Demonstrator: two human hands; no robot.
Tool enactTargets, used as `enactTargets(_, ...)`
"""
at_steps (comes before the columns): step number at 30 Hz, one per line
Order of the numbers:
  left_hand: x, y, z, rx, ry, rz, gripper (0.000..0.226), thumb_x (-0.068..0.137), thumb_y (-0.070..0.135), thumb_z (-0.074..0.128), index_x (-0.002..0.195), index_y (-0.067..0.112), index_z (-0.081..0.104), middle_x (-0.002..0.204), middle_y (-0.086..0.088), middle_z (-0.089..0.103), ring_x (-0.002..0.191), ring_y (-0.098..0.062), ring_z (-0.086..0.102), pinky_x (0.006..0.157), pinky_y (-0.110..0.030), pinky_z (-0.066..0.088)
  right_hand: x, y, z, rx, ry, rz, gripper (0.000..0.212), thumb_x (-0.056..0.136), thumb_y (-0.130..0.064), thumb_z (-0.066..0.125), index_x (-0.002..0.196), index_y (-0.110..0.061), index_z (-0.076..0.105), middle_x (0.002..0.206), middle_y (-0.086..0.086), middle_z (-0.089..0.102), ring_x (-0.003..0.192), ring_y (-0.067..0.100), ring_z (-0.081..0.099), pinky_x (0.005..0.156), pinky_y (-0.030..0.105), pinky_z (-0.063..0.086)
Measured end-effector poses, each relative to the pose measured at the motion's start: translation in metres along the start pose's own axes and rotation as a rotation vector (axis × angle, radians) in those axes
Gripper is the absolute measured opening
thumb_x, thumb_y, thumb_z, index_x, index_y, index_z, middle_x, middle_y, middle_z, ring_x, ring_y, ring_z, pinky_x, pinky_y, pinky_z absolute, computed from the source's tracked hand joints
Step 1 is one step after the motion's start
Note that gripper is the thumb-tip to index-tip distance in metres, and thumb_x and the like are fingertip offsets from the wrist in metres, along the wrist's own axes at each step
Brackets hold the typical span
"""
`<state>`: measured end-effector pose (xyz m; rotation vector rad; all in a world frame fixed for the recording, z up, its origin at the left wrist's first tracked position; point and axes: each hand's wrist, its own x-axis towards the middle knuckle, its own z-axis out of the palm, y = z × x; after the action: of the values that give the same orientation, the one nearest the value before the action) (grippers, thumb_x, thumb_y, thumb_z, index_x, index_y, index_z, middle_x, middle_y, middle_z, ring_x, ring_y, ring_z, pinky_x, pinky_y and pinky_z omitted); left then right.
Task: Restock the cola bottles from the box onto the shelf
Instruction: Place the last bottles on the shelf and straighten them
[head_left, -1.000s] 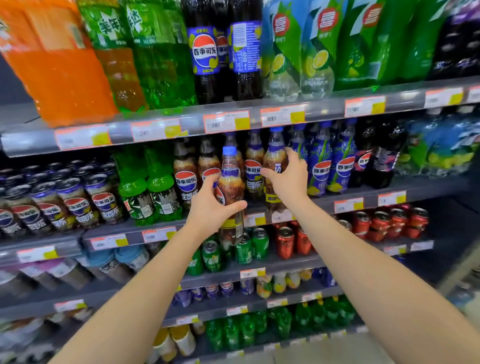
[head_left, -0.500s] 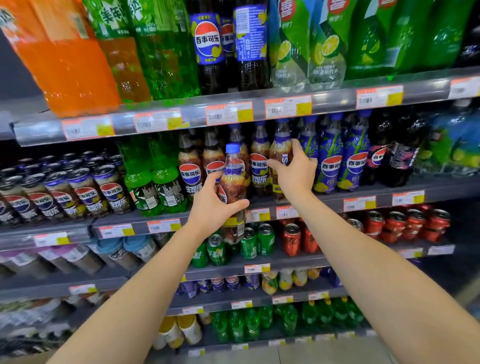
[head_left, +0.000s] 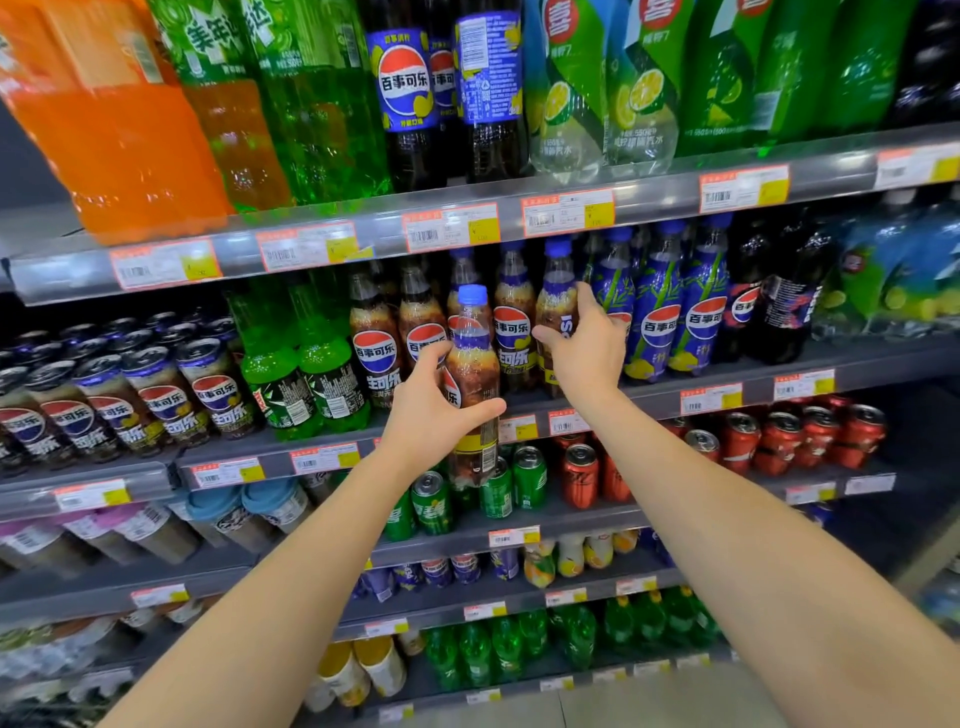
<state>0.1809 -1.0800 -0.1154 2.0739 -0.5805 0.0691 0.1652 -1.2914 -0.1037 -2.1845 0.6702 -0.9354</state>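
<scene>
Clasping a smooth, blue-capped plastic cola bottle (head_left: 472, 364) upright in our left grip (head_left: 431, 410) before the flat grey shelf (head_left: 649, 401), we curl our right grip (head_left: 584, 353) round a shelved twin (head_left: 558, 306).

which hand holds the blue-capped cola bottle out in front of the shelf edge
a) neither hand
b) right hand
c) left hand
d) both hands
c: the left hand grips the blue-capped cola bottle out in front, while the right hand holds a shelved bottle instead.
</scene>
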Motion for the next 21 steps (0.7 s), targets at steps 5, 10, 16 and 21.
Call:
enactTargets(5,-0.003,0.0,0.005,-0.019,-0.014,-0.003,0.099,0.07,0.046,0.092,0.151,0.032,0.038,0.133,0.013,0.061,0.122,-0.005,0.055,0.105,-0.031,0.048,-0.003,-0.003,0.002,-0.035,0.011,-0.013,0.083,0.086,-0.044,0.075,0.154,-0.018,0.035,0.143,0.006,0.056,0.132,0.037,0.047,0.095,0.048,0.048)
enactTargets(10,-0.005,-0.001,0.009,-0.016,-0.011,-0.016,0.099,0.069,0.048,0.092,0.151,0.034,0.037,0.129,0.016,0.057,0.124,-0.005,0.05,0.109,-0.036,0.048,-0.003,-0.003,0.001,-0.006,0.036,-0.014,0.077,0.088,-0.039,0.076,0.152,-0.016,0.039,0.145,0.007,0.044,0.12,0.03,0.057,0.088,0.041,0.05)
enactTargets(16,-0.007,0.0,0.01,-0.019,-0.014,-0.028,0.102,0.065,0.056,0.09,0.149,0.04,0.035,0.134,0.013,0.059,0.134,-0.014,0.049,0.111,-0.045,0.047,-0.001,-0.004,0.0,-0.083,0.053,0.029,0.078,0.086,-0.045,0.075,0.151,-0.019,0.041,0.146,0.006,0.047,0.128,0.03,0.05,0.085,0.042,0.049)
enactTargets(21,-0.008,0.002,0.013,-0.019,0.009,-0.03,0.098,0.071,0.047,0.091,0.151,0.034,0.037,0.127,0.017,0.055,0.123,-0.006,0.051,0.108,-0.035,0.047,0.0,0.0,0.0,-0.064,0.054,0.021,0.077,0.085,-0.042,0.078,0.149,-0.018,0.043,0.142,0.009,0.048,0.129,0.03,0.046,0.088,0.042,0.048)
